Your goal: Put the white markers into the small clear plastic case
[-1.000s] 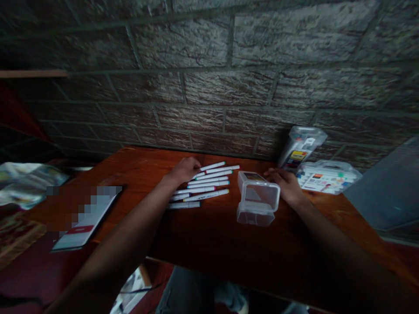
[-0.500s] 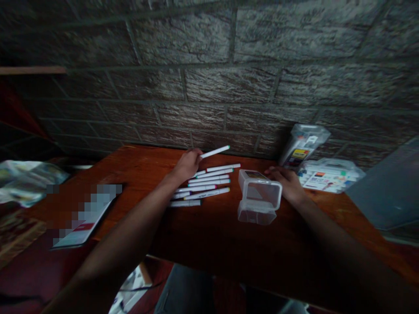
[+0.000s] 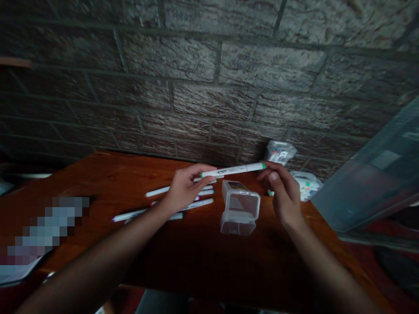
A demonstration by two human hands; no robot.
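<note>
You are facing a rough brick wall (image 3: 209, 83) that is rising behind a reddish wooden tabletop (image 3: 81, 174). Near the far right corner of the tabletop, a clear plastic case (image 3: 280, 152) is standing against the wall, with a flat plastic case (image 3: 306, 186) lying just beside it. A translucent grey panel (image 3: 369, 183) is filling the right side of the view (whatever sits at the left edge is pixelated beyond telling). Toward the middle, an open clear plastic box (image 3: 240, 208) is sitting, with loose white markers (image 3: 163, 205) scattered left of it. Your left hand (image 3: 186, 189) and right hand (image 3: 284, 192) are holding a white marker (image 3: 233, 171) crosswise above the tabletop's middle, just beyond the box. Your left fingers are closing around one end, while your right thumb and forefinger are pinching the other.
</note>
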